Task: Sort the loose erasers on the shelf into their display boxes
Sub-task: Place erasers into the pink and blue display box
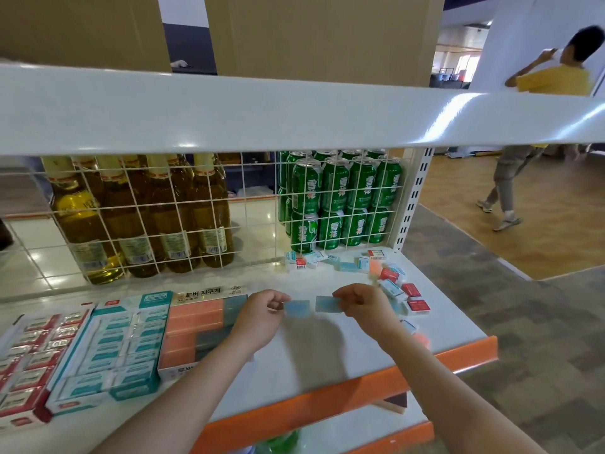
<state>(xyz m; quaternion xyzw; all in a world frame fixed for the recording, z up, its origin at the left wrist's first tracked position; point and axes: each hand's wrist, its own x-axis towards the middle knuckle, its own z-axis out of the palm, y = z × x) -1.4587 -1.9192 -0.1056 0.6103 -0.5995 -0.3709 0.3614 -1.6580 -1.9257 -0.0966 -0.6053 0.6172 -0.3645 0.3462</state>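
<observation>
Both of my forearms reached over the white shelf (pixel 343 352): my left hand (pixel 262 314) pinched one blue eraser (pixel 297 308), my right hand (pixel 361 304) another (pixel 327 304), side by side, slightly apart. Loose erasers (pixel 397 288) lay right, display boxes (pixel 114 342) left, green cans (pixel 340 201) behind wire mesh.
</observation>
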